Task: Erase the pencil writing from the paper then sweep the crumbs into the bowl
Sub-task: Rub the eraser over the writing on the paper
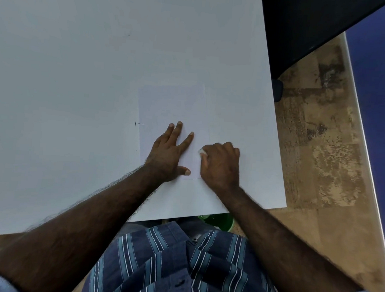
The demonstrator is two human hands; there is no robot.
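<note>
Paper lies on the table, pinned by the flat, straight-fingered left hand. Right hand curls around a white eraser pressed to the sheet. Green bowl peeks below the table edge.

A large white table fills most of the view under even, soft light. To its right lies a mottled tan and brown floor, worn in darker patches, with a dark piece of furniture at the top right. A blue wall with a pale baseboard runs along the far right edge.
</note>
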